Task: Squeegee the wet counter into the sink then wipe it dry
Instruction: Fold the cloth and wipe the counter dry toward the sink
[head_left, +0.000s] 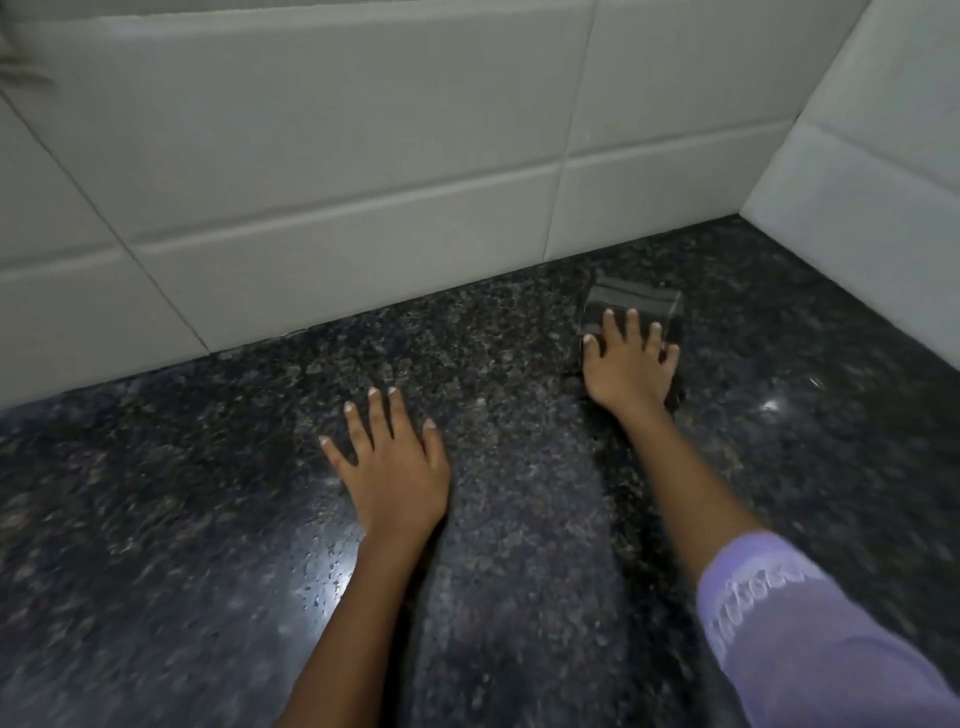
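Fingers (618, 325) of the right hand (631, 364) spread flat and pressed a dark folded cloth (631, 306) onto the speckled granite counter (208, 519), near the corner where the white tiled wall (322, 156) met the side wall. Beside it, well apart, the left hand (397, 467) rested palm down on the bare counter, fingers splayed wide. A lilac sleeve (810, 634) covered the right forearm.

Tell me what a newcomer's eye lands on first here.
Two bare hands on the dark speckled counter: the left hand lies flat mid-frame, and the right hand presses a dark cloth farther back near the corner. Pale wall tiles fill the top.
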